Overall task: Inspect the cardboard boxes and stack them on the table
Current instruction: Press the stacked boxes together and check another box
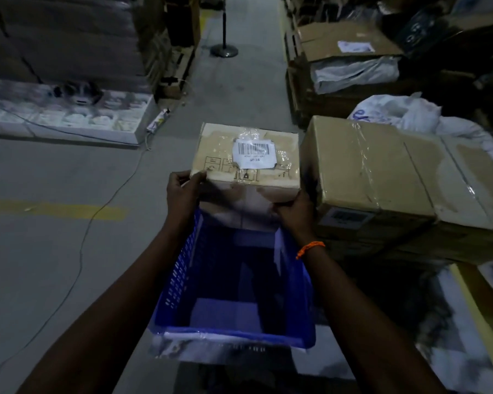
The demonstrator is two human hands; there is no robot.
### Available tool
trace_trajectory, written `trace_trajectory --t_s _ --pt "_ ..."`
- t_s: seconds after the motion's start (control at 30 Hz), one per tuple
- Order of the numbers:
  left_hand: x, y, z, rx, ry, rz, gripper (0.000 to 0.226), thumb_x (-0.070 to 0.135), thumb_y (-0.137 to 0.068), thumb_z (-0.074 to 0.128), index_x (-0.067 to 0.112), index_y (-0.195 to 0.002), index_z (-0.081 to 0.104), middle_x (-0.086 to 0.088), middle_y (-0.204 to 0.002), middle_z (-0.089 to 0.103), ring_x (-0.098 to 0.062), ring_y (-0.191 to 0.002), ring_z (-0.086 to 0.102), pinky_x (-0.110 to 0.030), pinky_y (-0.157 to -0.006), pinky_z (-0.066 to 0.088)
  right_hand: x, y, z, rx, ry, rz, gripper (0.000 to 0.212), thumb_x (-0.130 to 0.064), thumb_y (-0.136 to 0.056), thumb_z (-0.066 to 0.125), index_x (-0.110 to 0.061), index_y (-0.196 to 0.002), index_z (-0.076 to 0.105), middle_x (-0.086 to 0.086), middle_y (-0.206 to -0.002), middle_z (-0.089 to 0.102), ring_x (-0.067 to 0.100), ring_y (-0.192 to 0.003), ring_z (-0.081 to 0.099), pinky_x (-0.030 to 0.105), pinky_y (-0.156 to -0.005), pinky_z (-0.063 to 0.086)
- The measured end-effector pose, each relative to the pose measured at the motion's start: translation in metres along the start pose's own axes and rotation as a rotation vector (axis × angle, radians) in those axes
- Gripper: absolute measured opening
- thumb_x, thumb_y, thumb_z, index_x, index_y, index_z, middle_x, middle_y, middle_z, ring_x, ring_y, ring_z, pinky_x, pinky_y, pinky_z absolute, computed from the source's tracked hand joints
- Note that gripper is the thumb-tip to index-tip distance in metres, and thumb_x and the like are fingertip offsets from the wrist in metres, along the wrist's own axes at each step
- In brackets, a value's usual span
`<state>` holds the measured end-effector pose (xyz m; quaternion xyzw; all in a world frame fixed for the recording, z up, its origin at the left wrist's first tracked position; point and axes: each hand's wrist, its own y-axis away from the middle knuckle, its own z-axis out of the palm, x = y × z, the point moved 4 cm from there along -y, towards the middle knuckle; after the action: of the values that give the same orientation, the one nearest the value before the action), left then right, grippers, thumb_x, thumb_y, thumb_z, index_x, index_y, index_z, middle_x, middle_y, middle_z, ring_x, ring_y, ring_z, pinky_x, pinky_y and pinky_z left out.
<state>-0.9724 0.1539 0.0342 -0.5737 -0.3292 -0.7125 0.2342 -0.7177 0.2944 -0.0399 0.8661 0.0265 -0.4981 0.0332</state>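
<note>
Head view: the box (245, 157) is held above the far end of the crate (180, 274), with its label (254, 153) facing up. The left hand (182, 191) pinches the box's near-left corner. The right hand (293, 207) grips the near-right edge with curled fingers. A larger box (367, 172) lies to the right of the crate.

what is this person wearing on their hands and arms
No gloves on the left hand or the right hand, and no sleeves show: both forearms are bare. The only thing worn is an orange bracelet on the right wrist.
</note>
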Motion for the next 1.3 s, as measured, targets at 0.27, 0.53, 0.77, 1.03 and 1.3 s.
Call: trace_trajectory --t_s 0.27,0.53,0.77,1.03,1.3 --pt "-0.021 -0.029 0.001 -0.106 -0.143 0.072 0.032 0.030 -0.077 0.075 0.022 -0.105 0.061 -0.004 -0.114 0.070 -0.020 -0.106 0.069 -0.055 -0.096 0.055 -0.045 0.023 -0.007 0.136 0.050 -0.032 0.078 -0.005 -0.082 0.076 -0.005 -0.153 0.043 0.022 -0.139 0.062 0.035 -0.126 0.060 0.040 -0.103 0.047" --pt "-0.043 -0.006 -0.009 -0.123 -0.381 0.188 0.042 0.025 -0.093 0.070 0.016 -0.132 0.057 -0.002 -0.129 0.064 -0.016 -0.118 0.061 -0.045 -0.103 0.051 -0.016 0.045 -0.001 -0.025 0.084 -0.059 0.076 -0.010 -0.087 0.075 0.000 -0.153 0.039 0.023 -0.135 0.062 0.033 -0.123 0.062 0.034 -0.100 0.047" --pt "-0.076 0.114 0.001 -0.274 -0.862 0.413 0.062 0.049 -0.095 0.052 0.007 -0.141 0.054 -0.015 -0.139 0.057 -0.030 -0.130 0.052 -0.033 -0.107 0.038 0.019 0.113 -0.010 -0.461 0.566 -0.561 0.076 -0.052 -0.100 0.051 -0.005 -0.158 0.036 0.020 -0.164 0.033 0.037 -0.152 0.029 0.055 -0.122 0.028" --pt "-0.141 0.245 0.015 0.039 -1.356 0.424 0.075 0.067 -0.099 0.026 0.014 -0.143 0.055 -0.015 -0.152 0.047 -0.042 -0.143 0.036 -0.069 -0.108 0.032 0.058 0.159 -0.062 -0.624 0.591 -0.894 0.083 -0.068 -0.102 0.019 -0.012 -0.162 0.028 0.015 -0.170 0.019 0.033 -0.158 0.011 0.058 -0.124 0.006" --pt "-0.201 0.387 0.104 0.147 -1.361 0.452 0.066 0.055 -0.102 0.038 0.017 -0.156 0.037 -0.013 -0.166 0.021 -0.038 -0.153 0.018 -0.066 -0.112 0.025 0.152 0.191 -0.167 -0.603 0.481 -0.962 0.073 -0.060 -0.106 0.030 -0.017 -0.165 0.019 0.013 -0.172 0.013 0.030 -0.160 0.006 0.052 -0.126 0.010"
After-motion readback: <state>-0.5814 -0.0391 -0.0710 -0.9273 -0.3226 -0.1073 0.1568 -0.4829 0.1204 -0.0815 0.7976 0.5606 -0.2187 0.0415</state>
